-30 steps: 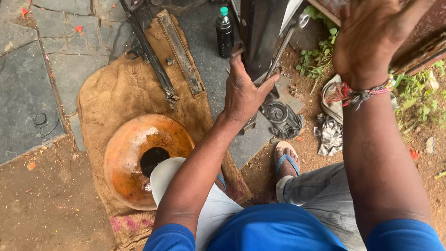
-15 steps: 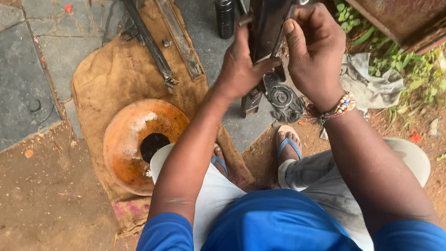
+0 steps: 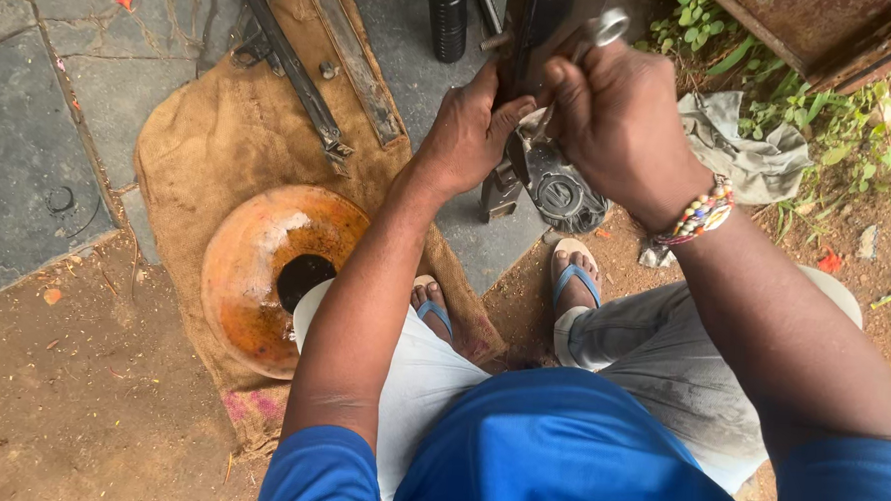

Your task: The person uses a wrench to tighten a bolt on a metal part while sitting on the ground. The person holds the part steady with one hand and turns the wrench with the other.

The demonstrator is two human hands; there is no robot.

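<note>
Grey stone slabs cover the ground at the far left, giving way to bare brown earth toward the near edge. On the ground next to them lies a tan burlap sack, its far end under two long rusty metal bars that run side by side at a slant, and its near part under a rusty orange dish-shaped metal part with a dark round hole in its middle. Beyond the sack, toward the top edge, a small black bottle stands upright on the stone. Just right of it rises a dark upright metal piece, and the left hand has its grip closed around this piece from the left side, thumb laid up against it. At the foot of the piece, on the ground, sits a round dark grey metal cover. The right hand is curled tight around a shiny metal tool whose ringed end sticks out above the knuckles, right against the upright piece; a beaded bracelet circles that wrist. Below the hands, two feet in blue-strapped sandals rest on the ground. To the right a crumpled grey rag lies by green weeds, under a rusty metal frame in the far right corner.
</note>
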